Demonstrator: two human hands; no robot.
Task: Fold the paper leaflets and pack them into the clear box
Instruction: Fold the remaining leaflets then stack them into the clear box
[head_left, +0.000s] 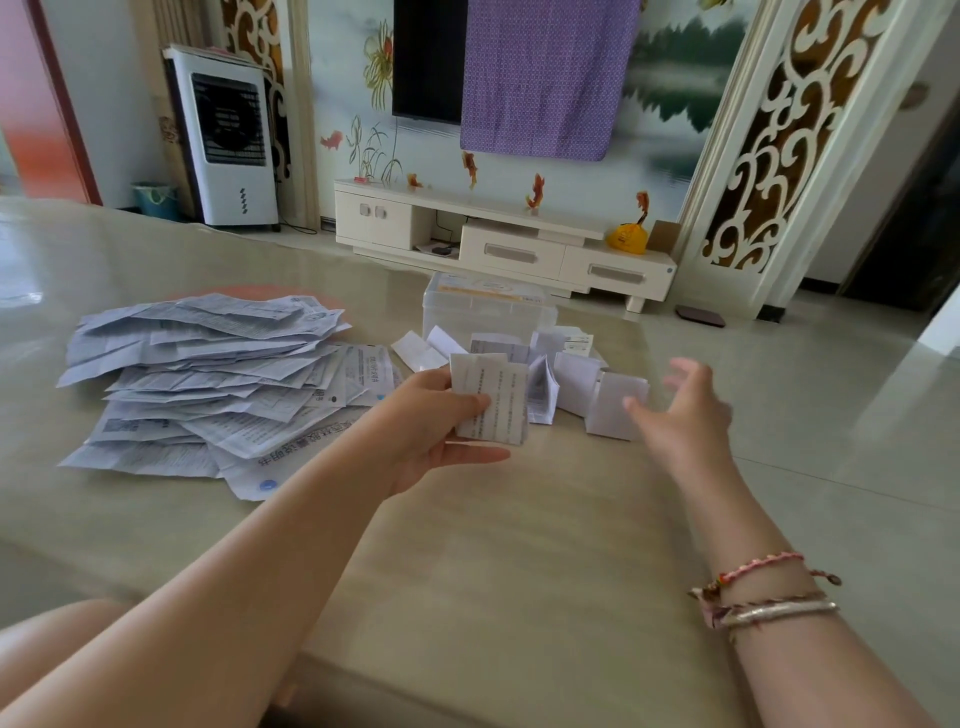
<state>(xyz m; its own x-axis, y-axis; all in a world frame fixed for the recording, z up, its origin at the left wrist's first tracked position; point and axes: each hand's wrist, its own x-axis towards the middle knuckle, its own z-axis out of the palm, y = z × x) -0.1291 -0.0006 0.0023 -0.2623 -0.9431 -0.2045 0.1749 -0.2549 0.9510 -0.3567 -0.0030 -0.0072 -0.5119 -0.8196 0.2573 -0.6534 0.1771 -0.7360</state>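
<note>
My left hand (431, 415) holds a folded leaflet (493, 400) upright above the table, thumb across its front. My right hand (685, 410) hovers open to the right of it, fingers spread and blurred, holding nothing. Several folded leaflets (582, 389) stand and lie just beyond the hands. Behind them sits the clear box (488, 312) with a pale lid. A large pile of unfolded leaflets (208, 384) spreads over the left part of the table.
The beige table (493, 545) has its right edge near my right forearm, with tiled floor beyond. A white TV cabinet (509, 244), an air cooler (228, 140) and a carved partition (779, 135) stand at the far wall.
</note>
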